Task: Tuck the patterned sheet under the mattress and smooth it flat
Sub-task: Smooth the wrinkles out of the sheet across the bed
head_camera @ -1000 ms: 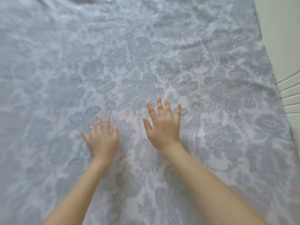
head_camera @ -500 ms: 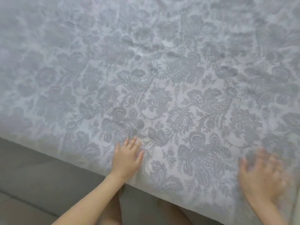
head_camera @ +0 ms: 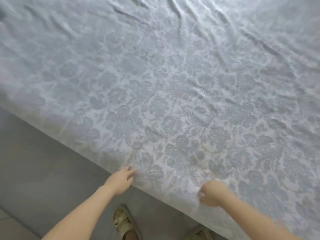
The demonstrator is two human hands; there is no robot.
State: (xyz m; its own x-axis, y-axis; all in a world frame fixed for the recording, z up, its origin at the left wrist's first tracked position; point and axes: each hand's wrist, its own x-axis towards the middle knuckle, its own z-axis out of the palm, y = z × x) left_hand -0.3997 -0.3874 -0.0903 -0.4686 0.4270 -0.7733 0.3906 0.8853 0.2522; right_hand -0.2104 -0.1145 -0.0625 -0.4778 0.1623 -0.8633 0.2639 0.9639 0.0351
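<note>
The patterned sheet (head_camera: 173, 101), pale with a grey-blue floral print, covers the whole mattress and hangs over its near edge. Creases run across its far part. My left hand (head_camera: 120, 181) is at the near edge, fingers together and pressed against the hanging side of the sheet. My right hand (head_camera: 213, 193) sits further right on the same edge, fingers curled and pinching a fold of the sheet. Both forearms reach in from the bottom of the view.
Grey tiled floor (head_camera: 34, 170) lies along the bed's near side at the lower left. My sandalled foot (head_camera: 125, 222) stands on it close to the bed, with a second foot (head_camera: 199, 234) partly seen at the bottom edge.
Both hands have drawn back from the top of the sheet to the near edge. The right hand has gone from flat and spread to curled on the fabric. The view has swung left.
</note>
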